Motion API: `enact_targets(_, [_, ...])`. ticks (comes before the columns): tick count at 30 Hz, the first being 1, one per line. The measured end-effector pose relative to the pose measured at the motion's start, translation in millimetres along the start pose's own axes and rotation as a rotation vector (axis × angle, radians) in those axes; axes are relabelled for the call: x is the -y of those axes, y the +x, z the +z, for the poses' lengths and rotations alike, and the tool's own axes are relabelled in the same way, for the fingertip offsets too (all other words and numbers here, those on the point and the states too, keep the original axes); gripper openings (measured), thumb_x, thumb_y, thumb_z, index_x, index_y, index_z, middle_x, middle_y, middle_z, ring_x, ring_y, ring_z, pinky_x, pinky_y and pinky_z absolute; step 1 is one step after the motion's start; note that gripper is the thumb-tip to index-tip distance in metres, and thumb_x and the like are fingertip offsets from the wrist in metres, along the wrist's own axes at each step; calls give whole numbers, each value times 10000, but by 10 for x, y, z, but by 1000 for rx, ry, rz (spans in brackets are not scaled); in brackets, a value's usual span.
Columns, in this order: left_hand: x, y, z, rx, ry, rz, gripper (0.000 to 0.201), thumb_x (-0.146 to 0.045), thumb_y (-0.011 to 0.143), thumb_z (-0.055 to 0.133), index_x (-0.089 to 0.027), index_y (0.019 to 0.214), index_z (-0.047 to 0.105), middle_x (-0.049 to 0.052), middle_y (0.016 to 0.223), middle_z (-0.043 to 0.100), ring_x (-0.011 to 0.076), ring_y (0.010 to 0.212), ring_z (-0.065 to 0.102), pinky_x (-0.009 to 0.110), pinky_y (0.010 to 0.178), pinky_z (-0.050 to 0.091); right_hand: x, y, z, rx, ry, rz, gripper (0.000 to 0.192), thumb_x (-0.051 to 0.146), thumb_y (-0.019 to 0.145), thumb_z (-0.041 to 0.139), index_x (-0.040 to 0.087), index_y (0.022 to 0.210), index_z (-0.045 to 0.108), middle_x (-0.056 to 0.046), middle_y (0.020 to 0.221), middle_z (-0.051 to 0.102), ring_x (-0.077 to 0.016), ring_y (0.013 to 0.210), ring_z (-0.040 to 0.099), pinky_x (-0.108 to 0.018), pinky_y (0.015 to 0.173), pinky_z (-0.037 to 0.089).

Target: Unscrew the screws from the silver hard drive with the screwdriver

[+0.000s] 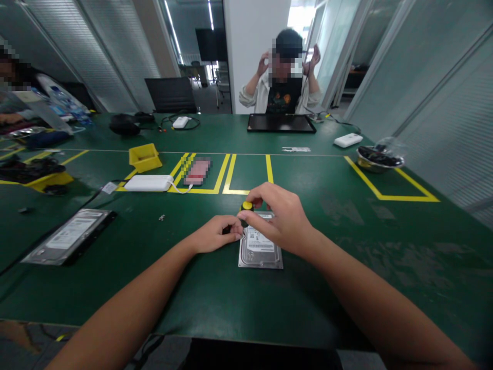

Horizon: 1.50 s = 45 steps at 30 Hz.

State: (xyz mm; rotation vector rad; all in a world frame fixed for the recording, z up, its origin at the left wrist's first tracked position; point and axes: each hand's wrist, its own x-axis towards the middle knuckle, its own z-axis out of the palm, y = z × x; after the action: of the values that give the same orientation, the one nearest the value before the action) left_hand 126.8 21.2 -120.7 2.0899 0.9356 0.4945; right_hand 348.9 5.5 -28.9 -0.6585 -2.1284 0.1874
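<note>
1. My right hand (pixel 283 218) pinches a yellow-capped screwdriver (pixel 245 209), fingers closed round its handle, upright over the hard drive (pixel 261 246).
2. My left hand (pixel 215 234) is curled narrow at the drive's left edge, steadying the screwdriver's lower part.
3. The drive lies flat on the green table (pixel 346 257), centre front.

hard drive (pixel 261 246) label, print unreadable

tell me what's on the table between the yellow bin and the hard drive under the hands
In the head view, a white power bank lies between the yellow bin and the hard drive.
</note>
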Motion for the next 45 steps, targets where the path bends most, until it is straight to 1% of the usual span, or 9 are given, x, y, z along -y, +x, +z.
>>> enact_targets(3, [7, 1, 4, 7, -8, -8, 169, -289, 897, 595, -141, 956, 652, 16, 864, 632, 157, 799, 569, 268, 733, 445, -18, -7, 29, -25, -30, -7, 204, 356, 894, 645, 168, 883, 566, -14, 817, 585, -132, 750, 538, -267, 698, 433])
enact_targets(8, [-7, 1, 2, -1, 2, -7, 162, -293, 898, 598, -146, 943, 651, 14, 867, 630, 156, 797, 564, 269, 736, 444, -20, -14, 25, -15, -32, -10, 205, 357, 898, 642, 168, 872, 567, -15, 815, 570, -134, 750, 522, -269, 693, 425])
enact_targets(15, [-46, 2, 1, -22, -19, 16, 138, -278, 893, 600, -145, 866, 618, -11, 780, 582, 139, 736, 531, 254, 699, 417, 10, 8, -14, -13, 42, -33, 86, 204, 898, 576, 146, 945, 618, -59, 902, 609, -164, 865, 561, -304, 774, 466])
enact_targets(22, [-19, 4, 8, -22, -12, 7, 154, -293, 891, 606, -143, 864, 625, -6, 791, 595, 149, 748, 539, 259, 705, 421, 28, 19, -38, 33, 107, -77, 250, 98, 888, 470, 123, 1042, 665, -110, 1028, 664, -191, 974, 612, -358, 867, 501])
enact_targets(26, [-26, -2, -2, -14, -1, 10, 152, -291, 897, 604, -142, 868, 623, -9, 791, 592, 142, 744, 534, 252, 698, 417, 28, 21, -35, 17, 124, -80, 179, 146, 899, 543, 113, 1008, 680, -121, 1044, 655, -180, 994, 616, -332, 873, 513])
enact_targets(30, [-38, -5, -6, -24, -6, 6, 137, -274, 890, 615, -141, 856, 612, -18, 774, 571, 131, 724, 525, 243, 679, 407, 9, 25, -26, 5, 109, -64, 130, 164, 894, 583, 114, 965, 679, -107, 990, 642, -174, 959, 613, -316, 830, 524])
enact_targets(37, [-19, 2, 4, 0, -33, 19, 143, -282, 901, 604, -143, 867, 606, -17, 770, 567, 128, 713, 521, 247, 683, 411, -5, 18, -48, 45, 122, -75, 226, 73, 888, 503, 149, 1031, 661, -81, 1099, 716, -168, 1071, 648, -341, 962, 503])
enact_targets(42, [-22, -3, 1, -13, -7, 16, 137, -283, 894, 612, -147, 878, 619, -10, 787, 584, 136, 731, 538, 252, 693, 419, 4, 28, -33, 5, 120, -46, 84, 165, 872, 615, 163, 943, 659, -85, 1013, 682, -173, 982, 643, -331, 860, 525])
enact_targets(45, [-37, -6, -4, -10, -18, 13, 123, -270, 894, 606, -149, 875, 613, -15, 776, 573, 133, 720, 527, 249, 686, 414, -1, 34, -33, -8, 113, -37, 61, 151, 872, 604, 167, 910, 649, -71, 961, 667, -168, 950, 634, -323, 832, 523])
